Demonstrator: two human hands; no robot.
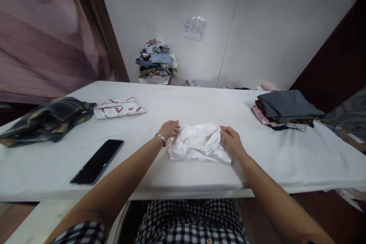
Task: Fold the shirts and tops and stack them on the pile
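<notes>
A white shirt (198, 143) with faint grey marks lies folded and bunched on the white-covered table (197, 175) in front of me. At its left edge is my left hand (170, 129), a silver bracelet on the wrist, its fingers curled against the cloth. The fingertips there are partly hidden. My right hand (233, 139) pinches the upper right edge of the shirt between thumb and fingers. Loose folds rise in the middle of the fabric between both hands.
A black phone (97, 162) and a dark plaid garment (54, 118) lie on the left, beside a white-and-red folded garment (120, 107). Folded clothes topped by a grey piece (290, 105) stand at right. A tall clothes pile (157, 63) sits beyond the table.
</notes>
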